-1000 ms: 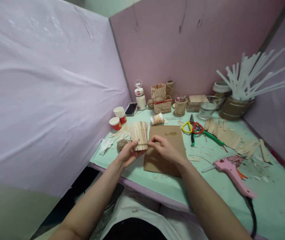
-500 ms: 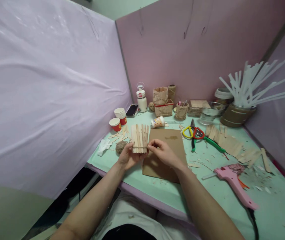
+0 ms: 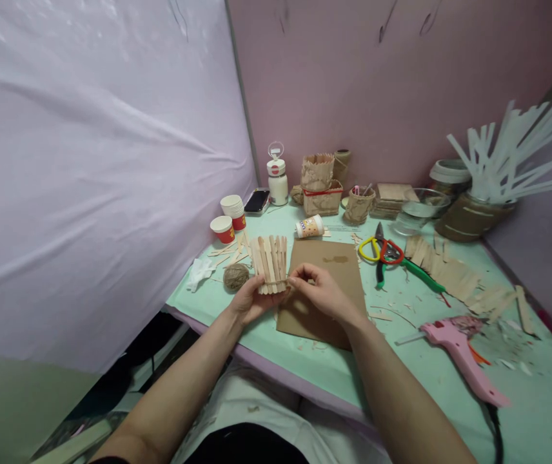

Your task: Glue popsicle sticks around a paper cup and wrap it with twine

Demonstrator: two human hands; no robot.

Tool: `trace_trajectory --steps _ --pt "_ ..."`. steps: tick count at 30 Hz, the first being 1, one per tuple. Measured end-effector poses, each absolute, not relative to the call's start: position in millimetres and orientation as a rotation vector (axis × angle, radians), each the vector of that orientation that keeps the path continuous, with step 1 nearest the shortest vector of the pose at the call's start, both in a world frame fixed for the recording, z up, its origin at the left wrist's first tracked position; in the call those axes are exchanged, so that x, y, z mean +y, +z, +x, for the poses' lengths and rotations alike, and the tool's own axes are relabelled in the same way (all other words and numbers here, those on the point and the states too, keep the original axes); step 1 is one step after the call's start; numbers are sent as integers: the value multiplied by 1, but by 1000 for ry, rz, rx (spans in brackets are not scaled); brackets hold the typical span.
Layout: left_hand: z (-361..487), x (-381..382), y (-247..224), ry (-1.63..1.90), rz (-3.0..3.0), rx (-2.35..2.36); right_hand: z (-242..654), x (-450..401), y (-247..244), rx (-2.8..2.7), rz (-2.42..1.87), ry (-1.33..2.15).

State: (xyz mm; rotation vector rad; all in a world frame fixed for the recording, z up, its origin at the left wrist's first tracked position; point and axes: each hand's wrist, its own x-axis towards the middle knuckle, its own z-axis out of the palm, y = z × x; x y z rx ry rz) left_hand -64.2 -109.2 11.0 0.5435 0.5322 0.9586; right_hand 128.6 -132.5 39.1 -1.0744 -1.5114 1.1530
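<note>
My left hand (image 3: 251, 300) is wrapped round the lower part of a cup covered with upright wooden craft sticks (image 3: 269, 258). A band of brown twine (image 3: 275, 283) runs round the sticks near the base. At the cup's right side, my right hand (image 3: 315, 289) pinches with thumb and forefinger where the twine is; the strand between the fingertips is too small to make out clearly. Left of the cup lies a ball of twine (image 3: 236, 277). Beneath my right hand is a brown cardboard sheet (image 3: 300, 316).
Pliers and scissors (image 3: 381, 252) lie right of the cardboard, with a pink glue gun (image 3: 462, 354) nearer me. Paper cups (image 3: 222, 229) stand at the left. A tipped printed cup (image 3: 309, 226), a bottle (image 3: 277, 183), a water bowl (image 3: 414, 216) and a pot of white sticks (image 3: 474, 219) are behind.
The view has shifted slightly. The stick-covered cup now tilts a little and has moved slightly left, uncovering more of the twine ball. Both hands keep their hold.
</note>
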Motion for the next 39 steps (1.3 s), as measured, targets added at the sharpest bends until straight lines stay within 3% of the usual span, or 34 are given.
trace_trajectory --steps 39 --pt "-59 -129 28 1047 715 758 125 -134 37 -1499 -1093 1186"
